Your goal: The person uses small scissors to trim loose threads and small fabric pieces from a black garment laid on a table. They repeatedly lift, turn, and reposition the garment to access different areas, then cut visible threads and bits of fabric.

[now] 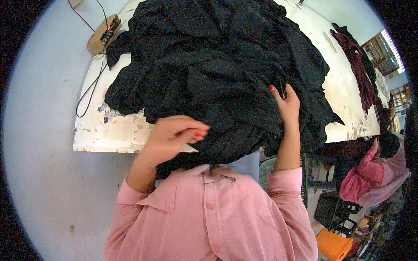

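A big heap of black fabric (222, 75) spreads over the white worn table and hangs past its near edge towards my body. My left hand (178, 137) is blurred above the near left part of the heap, its fingers curled together; whether cloth is between them cannot be made out. On the right side of the heap lies my right hand (287, 101), thumb and forefinger around a small dark tool with a bit of yellow (283, 95), perhaps thread snips. The rest of that hand's fingers are hidden.
A box with wires and a small red light (107, 34) stands at the table's (107, 137) back left, a black cable looping below. Dark red cloth (356, 71) lies at the far right. Another person in pink (365, 173) sits at the right, near an orange container (333, 244).
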`<action>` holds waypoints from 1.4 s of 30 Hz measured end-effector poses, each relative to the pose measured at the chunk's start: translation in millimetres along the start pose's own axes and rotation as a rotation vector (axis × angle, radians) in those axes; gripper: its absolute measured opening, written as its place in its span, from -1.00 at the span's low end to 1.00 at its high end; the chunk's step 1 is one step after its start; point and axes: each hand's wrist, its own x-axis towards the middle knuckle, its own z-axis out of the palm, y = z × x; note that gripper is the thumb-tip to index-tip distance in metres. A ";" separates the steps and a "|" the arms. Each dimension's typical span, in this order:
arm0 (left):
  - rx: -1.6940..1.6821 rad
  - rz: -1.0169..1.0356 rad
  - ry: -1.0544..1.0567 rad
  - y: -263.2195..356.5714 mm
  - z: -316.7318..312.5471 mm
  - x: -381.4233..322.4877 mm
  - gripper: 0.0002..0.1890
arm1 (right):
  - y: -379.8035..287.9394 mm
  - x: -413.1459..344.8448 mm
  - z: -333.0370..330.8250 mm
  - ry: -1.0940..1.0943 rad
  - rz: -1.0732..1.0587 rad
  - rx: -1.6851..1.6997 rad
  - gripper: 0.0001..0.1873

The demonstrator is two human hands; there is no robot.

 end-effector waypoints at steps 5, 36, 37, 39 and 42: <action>0.421 0.230 -0.041 -6.8 53.5 31.5 -0.72 | -1.0 -5.3 -5.0 0.396 -0.359 -0.101 -0.67; -0.346 0.143 -0.003 39.3 13.0 34.5 -0.78 | -103.3 -101.0 -47.7 -0.456 -0.513 0.090 -0.67; -0.350 0.141 -0.013 39.7 14.6 35.1 -0.78 | -106.3 -102.5 -46.9 -0.457 -0.536 0.089 -0.68; -0.349 0.136 -0.013 41.3 16.6 35.5 -0.78 | -109.8 -103.6 -44.7 -0.424 -0.588 0.060 -0.67; -0.354 0.149 -0.009 42.1 18.3 36.0 -0.78 | -115.6 -101.1 -44.2 -0.403 -0.631 0.003 -0.71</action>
